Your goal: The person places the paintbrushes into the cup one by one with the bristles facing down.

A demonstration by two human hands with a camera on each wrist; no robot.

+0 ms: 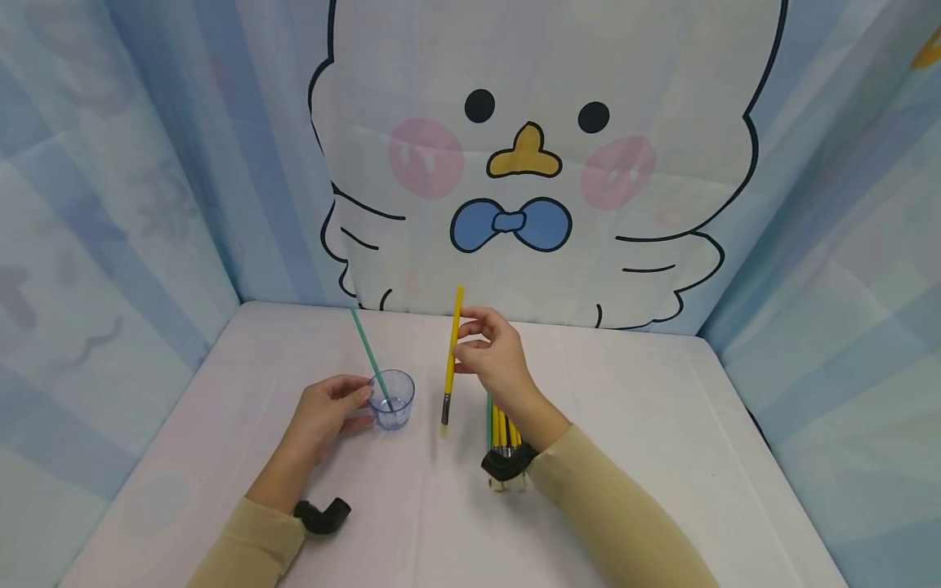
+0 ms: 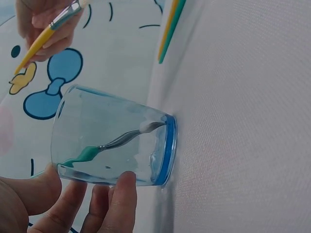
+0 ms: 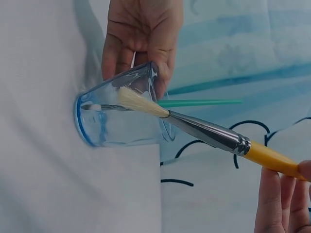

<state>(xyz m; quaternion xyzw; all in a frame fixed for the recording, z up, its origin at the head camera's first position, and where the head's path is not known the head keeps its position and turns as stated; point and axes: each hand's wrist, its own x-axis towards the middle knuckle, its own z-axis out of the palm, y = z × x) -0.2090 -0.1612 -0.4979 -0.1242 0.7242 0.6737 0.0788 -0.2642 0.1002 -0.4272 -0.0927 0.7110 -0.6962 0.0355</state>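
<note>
A clear blue-tinted cup [image 1: 397, 415] stands upright on the table, and my left hand [image 1: 322, 415] holds it by its left side. Leaning in the cup is a paintbrush with a green handle [image 1: 368, 349], bristles down at the bottom. My right hand [image 1: 498, 353] pinches a yellow-handled paintbrush [image 1: 452, 347] by the handle, right of the cup. This brush points bristles down, close over the table. Its pale bristles [image 3: 138, 102] overlap the cup in the right wrist view. Under the right wrist lie several more paintbrushes [image 1: 503, 433], partly hidden by the arm.
A white cloth covers the table [image 1: 639, 425]. Behind it hangs a curtain [image 1: 412, 73] printed with a cartoon bird, and blue striped curtains [image 1: 81, 269] close off the sides. Black wrist mounts [image 1: 323, 517] show on both sleeves.
</note>
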